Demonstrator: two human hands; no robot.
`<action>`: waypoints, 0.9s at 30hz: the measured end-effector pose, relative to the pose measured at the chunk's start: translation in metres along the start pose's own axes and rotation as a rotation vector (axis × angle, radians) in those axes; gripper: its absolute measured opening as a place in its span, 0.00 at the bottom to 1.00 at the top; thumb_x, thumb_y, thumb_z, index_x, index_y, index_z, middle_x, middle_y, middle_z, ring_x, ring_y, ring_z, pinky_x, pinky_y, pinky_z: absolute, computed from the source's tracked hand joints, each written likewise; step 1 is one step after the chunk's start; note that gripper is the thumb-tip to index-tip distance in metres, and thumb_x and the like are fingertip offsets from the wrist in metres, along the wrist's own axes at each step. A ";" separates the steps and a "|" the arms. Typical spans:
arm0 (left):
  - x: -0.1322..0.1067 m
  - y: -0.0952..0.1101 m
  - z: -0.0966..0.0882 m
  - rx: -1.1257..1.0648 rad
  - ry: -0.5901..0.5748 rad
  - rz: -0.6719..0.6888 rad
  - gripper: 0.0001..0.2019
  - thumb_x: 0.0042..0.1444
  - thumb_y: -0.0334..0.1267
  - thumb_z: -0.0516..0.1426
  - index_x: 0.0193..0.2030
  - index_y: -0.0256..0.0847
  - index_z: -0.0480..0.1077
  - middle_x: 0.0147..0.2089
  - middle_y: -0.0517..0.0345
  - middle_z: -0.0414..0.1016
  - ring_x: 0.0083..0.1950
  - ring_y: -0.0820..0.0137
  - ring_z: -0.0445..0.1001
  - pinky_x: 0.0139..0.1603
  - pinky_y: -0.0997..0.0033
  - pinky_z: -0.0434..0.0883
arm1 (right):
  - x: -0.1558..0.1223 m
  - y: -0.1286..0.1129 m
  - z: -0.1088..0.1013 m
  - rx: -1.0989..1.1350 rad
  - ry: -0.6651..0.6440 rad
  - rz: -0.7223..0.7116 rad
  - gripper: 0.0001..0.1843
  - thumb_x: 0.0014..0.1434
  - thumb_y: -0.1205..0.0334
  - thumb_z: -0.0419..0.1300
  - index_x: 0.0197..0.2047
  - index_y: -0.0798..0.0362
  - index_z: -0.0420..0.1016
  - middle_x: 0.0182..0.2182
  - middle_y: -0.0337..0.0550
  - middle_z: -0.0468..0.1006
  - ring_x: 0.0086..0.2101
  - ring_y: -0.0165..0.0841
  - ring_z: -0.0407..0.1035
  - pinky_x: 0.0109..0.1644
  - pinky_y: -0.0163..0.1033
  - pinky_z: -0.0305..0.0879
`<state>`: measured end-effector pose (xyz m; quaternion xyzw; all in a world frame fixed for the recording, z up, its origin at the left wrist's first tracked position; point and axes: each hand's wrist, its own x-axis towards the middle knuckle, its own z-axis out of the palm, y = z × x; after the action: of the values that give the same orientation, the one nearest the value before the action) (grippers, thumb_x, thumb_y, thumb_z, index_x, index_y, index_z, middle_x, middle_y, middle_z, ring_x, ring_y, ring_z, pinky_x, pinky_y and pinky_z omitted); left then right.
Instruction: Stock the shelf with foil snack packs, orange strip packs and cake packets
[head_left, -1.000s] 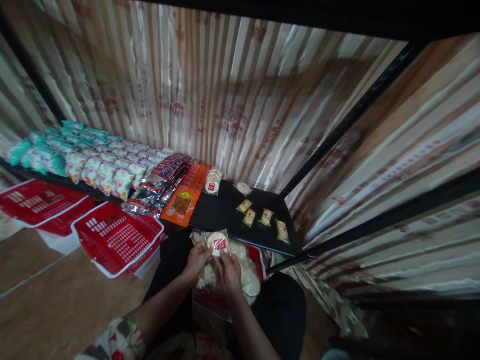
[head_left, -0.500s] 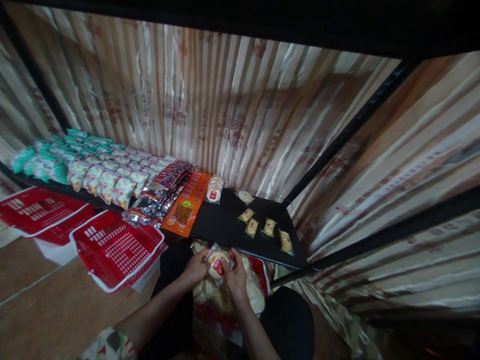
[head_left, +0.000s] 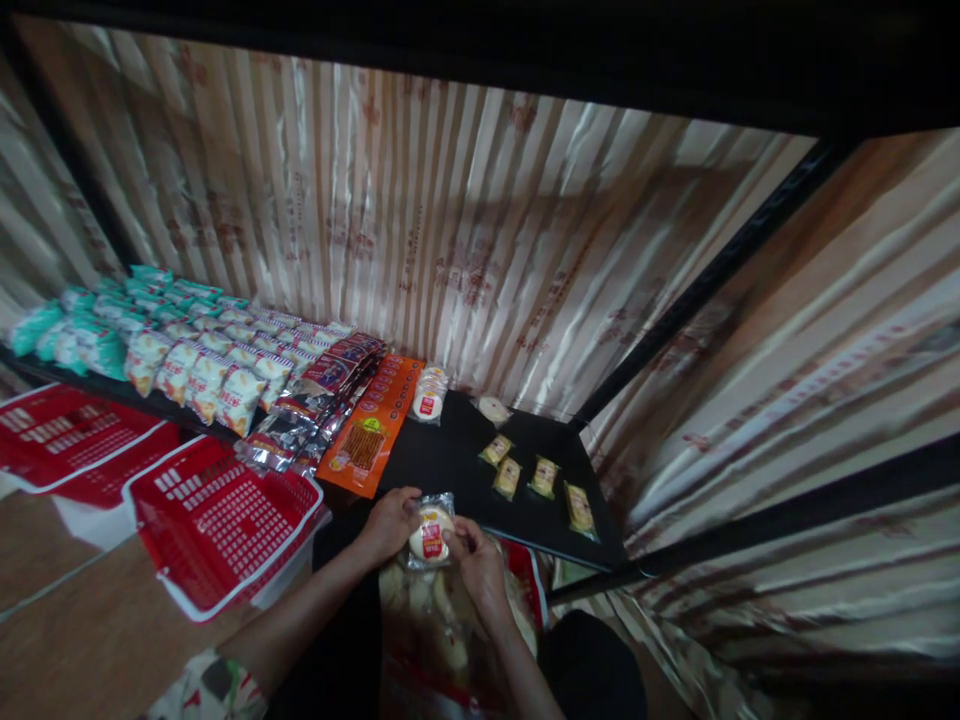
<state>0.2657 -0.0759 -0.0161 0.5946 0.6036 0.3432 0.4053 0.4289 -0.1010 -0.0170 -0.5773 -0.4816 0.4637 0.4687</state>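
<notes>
Between my two hands is a round, pale packaged bread (head_left: pixel 430 534) in a clear wrapper with a red label, its label facing up. My left hand (head_left: pixel 390 527) pinches the wrapper's left edge, and my right hand (head_left: pixel 475 562) grips the right edge. Below them, a red basket (head_left: pixel 537 585) between my knees holds a heap of similar pale rounds (head_left: pixel 442 610) in clear plastic. On the black shelf (head_left: pixel 427 460) ahead stands a short row of the same wrapped breads (head_left: pixel 430 393), beside an orange snack packet (head_left: pixel 370 430).
Several small yellow packets (head_left: pixel 544 477) and a pale round item (head_left: pixel 494 410) lie on the shelf's right part. Dark foil packets (head_left: pixel 330 385), white bags (head_left: pixel 206 380) and teal bags (head_left: pixel 97 345) fill its left. Red baskets (head_left: pixel 225 520) stand on the floor. A black post (head_left: pixel 697 290) slants at right.
Both hands have lifted the wrapped bread a little out of the basket toward the shelf edge. It now lies flatter, with more of its wrapper showing. The view has tilted slightly.
</notes>
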 end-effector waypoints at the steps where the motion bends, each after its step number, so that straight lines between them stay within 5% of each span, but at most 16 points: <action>1: 0.004 0.000 0.001 -0.021 0.028 -0.018 0.20 0.45 0.32 0.55 0.48 0.36 0.68 0.39 0.54 0.73 0.36 0.71 0.71 0.42 0.71 0.68 | 0.003 -0.001 0.000 0.018 -0.003 0.003 0.18 0.39 0.48 0.65 0.30 0.51 0.75 0.26 0.42 0.79 0.28 0.37 0.72 0.33 0.39 0.68; 7: 0.025 0.000 0.008 -0.237 0.105 -0.087 0.17 0.46 0.29 0.55 0.45 0.34 0.66 0.33 0.60 0.69 0.30 0.76 0.68 0.34 0.76 0.69 | 0.026 -0.001 -0.001 0.081 -0.004 0.002 0.18 0.40 0.49 0.65 0.30 0.52 0.74 0.26 0.42 0.78 0.27 0.36 0.71 0.32 0.39 0.67; 12: 0.041 0.003 0.006 -0.261 0.180 -0.087 0.14 0.47 0.24 0.51 0.42 0.33 0.67 0.35 0.56 0.71 0.35 0.74 0.71 0.38 0.74 0.70 | 0.049 0.004 0.004 0.093 0.025 -0.014 0.16 0.40 0.50 0.64 0.29 0.51 0.72 0.24 0.39 0.77 0.27 0.35 0.71 0.32 0.38 0.67; 27: 0.087 0.023 -0.004 0.090 0.232 -0.142 0.17 0.52 0.25 0.50 0.49 0.35 0.67 0.46 0.51 0.74 0.47 0.72 0.71 0.50 0.75 0.65 | 0.123 0.002 0.028 -0.206 0.174 -0.065 0.14 0.42 0.51 0.60 0.29 0.52 0.74 0.24 0.37 0.74 0.24 0.31 0.67 0.31 0.34 0.63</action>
<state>0.2752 0.0124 -0.0005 0.5243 0.7016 0.3530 0.3290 0.4144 0.0228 -0.0332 -0.6444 -0.5026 0.3445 0.4620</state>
